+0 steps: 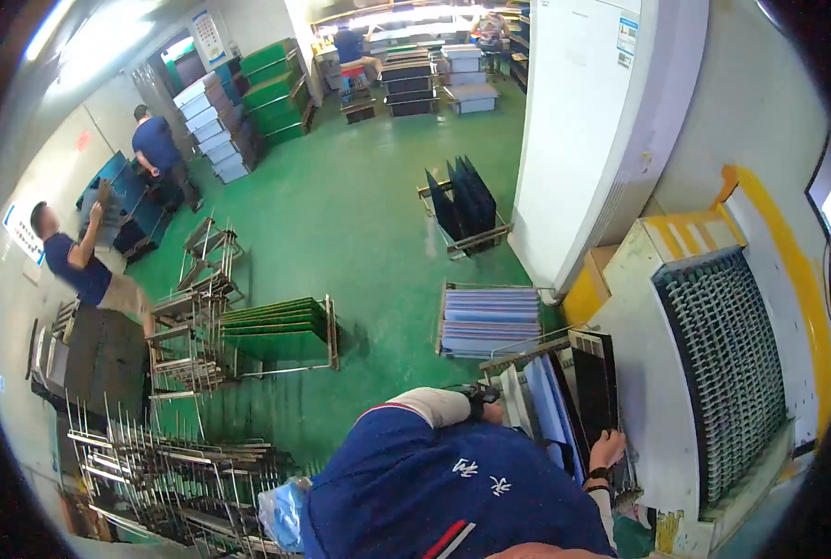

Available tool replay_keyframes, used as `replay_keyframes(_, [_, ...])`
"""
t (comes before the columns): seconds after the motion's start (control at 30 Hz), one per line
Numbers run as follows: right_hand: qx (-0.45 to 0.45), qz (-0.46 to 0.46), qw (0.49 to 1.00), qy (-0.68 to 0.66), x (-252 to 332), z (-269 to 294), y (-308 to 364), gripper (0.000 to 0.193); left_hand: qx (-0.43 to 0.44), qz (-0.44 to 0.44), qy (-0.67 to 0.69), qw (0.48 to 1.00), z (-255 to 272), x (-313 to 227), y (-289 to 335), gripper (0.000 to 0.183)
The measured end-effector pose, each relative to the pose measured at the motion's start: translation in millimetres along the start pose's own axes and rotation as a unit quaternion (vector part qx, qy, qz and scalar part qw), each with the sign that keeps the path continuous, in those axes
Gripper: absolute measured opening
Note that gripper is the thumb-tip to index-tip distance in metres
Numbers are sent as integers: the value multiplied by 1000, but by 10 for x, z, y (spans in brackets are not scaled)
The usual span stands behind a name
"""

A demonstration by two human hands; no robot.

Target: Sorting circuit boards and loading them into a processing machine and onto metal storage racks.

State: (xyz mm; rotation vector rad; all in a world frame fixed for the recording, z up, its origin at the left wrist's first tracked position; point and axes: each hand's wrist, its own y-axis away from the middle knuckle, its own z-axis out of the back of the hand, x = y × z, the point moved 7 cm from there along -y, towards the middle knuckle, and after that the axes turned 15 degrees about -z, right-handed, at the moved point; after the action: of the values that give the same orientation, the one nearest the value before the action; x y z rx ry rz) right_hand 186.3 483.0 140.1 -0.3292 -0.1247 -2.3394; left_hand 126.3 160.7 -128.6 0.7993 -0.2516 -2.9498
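A metal rack (527, 347) in front of me holds upright panels, among them light blue sheets (548, 396) and a black panel (594, 373). My right hand (607, 449) is closed on the near edge of the black panel, its fingers bent over the edge. At the left side of the rack is my left hand (493, 411), beside a pale panel (514, 399). Its fingers are mostly hidden, so what it touches cannot be made out. A dark device sits on my left wrist, and a dark band is around my right wrist.
To the right stands a machine with a roller bed (728, 363), beside a tall white cabinet (574, 121). Ahead are racks of light blue sheets (490, 321), green panels (276, 326) and dark blue panels (467, 205). Empty metal racks (173, 475) crowd the left. Several people work farther off.
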Motion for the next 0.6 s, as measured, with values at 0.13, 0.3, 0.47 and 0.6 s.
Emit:
replay_keyframes(0.13, [2,-14,1000,1,-33,-3,-21,22,13,-39,-85,996,39,-63,-16,19])
replay_keyframes(0.3, [-78,22,997,-16,11,44,20,17,-3,-13,-25,1000,172,-140,39,19])
replay_keyframes(0.47, [-28,14,999,-10,30,56,24,19,-12,6,11,1000,220,-166,118,20])
replay_keyframes(0.6, [-57,37,998,-6,34,43,17,17,-18,27,34,999,212,-179,190,20])
